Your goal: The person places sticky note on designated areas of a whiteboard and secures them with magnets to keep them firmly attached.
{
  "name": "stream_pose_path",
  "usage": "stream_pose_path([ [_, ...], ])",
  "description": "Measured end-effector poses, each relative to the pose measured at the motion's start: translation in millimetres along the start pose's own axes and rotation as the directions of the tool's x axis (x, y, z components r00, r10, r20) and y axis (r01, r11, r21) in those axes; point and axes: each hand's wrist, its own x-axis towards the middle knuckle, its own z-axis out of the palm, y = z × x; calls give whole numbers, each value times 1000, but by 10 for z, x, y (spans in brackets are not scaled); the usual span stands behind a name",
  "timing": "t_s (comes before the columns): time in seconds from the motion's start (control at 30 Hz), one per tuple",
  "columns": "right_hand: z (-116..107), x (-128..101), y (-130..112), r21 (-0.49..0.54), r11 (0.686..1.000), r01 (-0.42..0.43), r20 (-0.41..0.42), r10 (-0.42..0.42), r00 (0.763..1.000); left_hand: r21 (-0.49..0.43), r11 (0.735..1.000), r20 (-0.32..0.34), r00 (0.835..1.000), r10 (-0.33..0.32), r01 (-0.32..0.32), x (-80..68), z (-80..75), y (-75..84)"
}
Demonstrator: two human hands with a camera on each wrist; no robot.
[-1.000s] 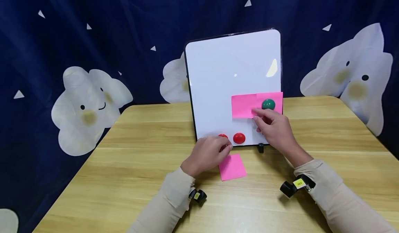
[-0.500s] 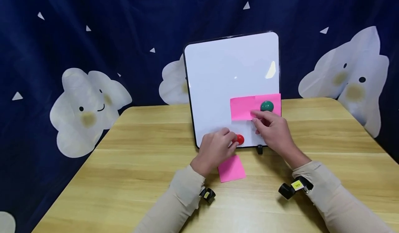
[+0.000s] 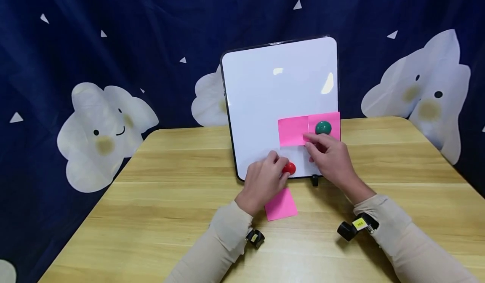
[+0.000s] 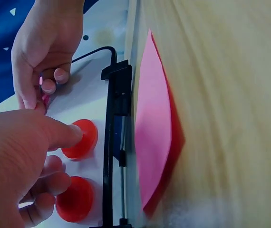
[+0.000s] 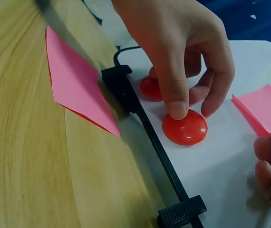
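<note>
A whiteboard point(image 3: 265, 89) stands upright on the wooden table point(image 3: 170, 198). Two pink notes sit on it: the right note point(image 3: 333, 118) under a green magnet point(image 3: 323, 127), the left note point(image 3: 292, 130) pinched at its lower right corner by my right hand point(image 3: 308, 142). At the board's bottom edge my left hand point(image 3: 278, 165) pinches a red magnet point(image 3: 289, 168) between thumb and forefinger; the right wrist view shows this magnet point(image 5: 185, 128) clearly. A second red magnet point(image 4: 74, 199) sits under the left hand's curled fingers, hidden in the head view.
A loose pink note point(image 3: 282, 205) lies flat on the table just in front of the board's black foot point(image 3: 315, 181). A dark blue curtain with white cloud figures point(image 3: 102, 131) hangs behind the table.
My left hand moved right and up along the board's bottom edge, from the left red magnet onto the right one. The right hand stayed on the pink note.
</note>
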Motion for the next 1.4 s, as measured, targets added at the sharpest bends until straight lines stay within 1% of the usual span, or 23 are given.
stream_pose_path([
  [0.23, -8, -2, -26, 5, 1000, -12, 10, 12, 1000, 27, 1000, 12, 1000, -10, 10, 15, 23, 10],
  [0.57, 0, -4, -17, -13, 999, -29, 11, 29, 1000, 20, 999, 36, 999, -27, 26, 20, 30, 19],
  [0.97, -4, -3, -2, -12, 1000, -2, -2, 2, 1000, 38, 998, 40, 998, -47, 45, 25, 38, -3],
  [1.2, 3, -15, 0, 12, 1000, -12, 22, 12, 1000, -8, 994, 65, 992, -104, 105, 0, 9, -22],
  [1.4, 4, -20, -3, 13, 1000, 3, 5, -3, 1000, -58, 991, 82, 990, -115, 120, 15, -13, -28],
])
